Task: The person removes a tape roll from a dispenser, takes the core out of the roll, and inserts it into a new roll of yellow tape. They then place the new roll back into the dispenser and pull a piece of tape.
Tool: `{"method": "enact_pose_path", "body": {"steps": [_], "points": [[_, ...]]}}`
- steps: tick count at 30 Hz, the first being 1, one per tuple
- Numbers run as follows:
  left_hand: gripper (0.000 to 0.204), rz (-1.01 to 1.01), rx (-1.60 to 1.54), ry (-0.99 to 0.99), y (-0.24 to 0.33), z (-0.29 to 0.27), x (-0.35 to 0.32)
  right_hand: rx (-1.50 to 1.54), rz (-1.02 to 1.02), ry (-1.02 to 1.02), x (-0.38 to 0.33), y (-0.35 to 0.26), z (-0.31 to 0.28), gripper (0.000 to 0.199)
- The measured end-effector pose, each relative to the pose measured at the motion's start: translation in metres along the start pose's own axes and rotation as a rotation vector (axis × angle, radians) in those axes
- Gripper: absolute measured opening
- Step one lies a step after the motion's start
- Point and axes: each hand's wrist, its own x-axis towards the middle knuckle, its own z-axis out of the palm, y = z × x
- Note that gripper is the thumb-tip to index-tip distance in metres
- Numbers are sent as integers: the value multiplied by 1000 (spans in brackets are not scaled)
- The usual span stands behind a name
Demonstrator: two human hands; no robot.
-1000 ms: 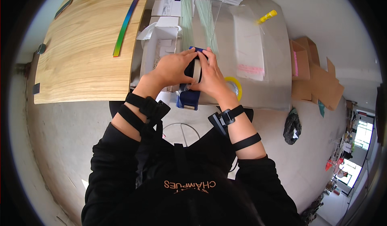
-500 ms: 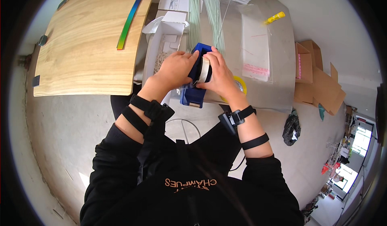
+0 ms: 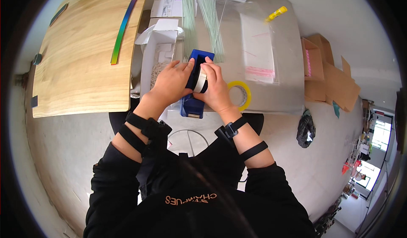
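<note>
A blue tape dispenser (image 3: 193, 107) rests at the near edge of the metal table, between my two hands. My left hand (image 3: 169, 84) is closed on its left side, with the thumb and fingertips pressed to the blue body. A white ring-shaped core on a black hub (image 3: 201, 83) sits in the dispenser's opening, tilted. My right hand (image 3: 217, 91) grips this wheel from the right, its fingers over the top and its thumb below. Just right of that hand lies a roll of tape with a yellow rim (image 3: 247, 95).
Left of the dispenser stands an open white box (image 3: 145, 64) with small pieces inside. Beyond it lie bundles of pale green sticks (image 3: 207, 19). Clear plastic bags (image 3: 258, 47) and a yellow glue stick (image 3: 277, 13) lie right. A wooden board (image 3: 85, 55) carries a rainbow-coloured strip (image 3: 123, 30).
The whole view has shifted, so the table things sit further left. Both hands stay on the dispenser and its wheel. More of the yellow-rimmed tape roll shows beside my right hand.
</note>
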Motion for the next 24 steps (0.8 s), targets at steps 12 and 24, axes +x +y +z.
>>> {"method": "enact_pose_path", "body": {"steps": [12, 24], "points": [[89, -12, 49, -95, 2, -7, 5, -48, 57, 42, 1, -12, -1, 85], [93, -76, 90, -173, 11, -12, 7, -3, 47, -31, 7, -5, -8, 84]]}}
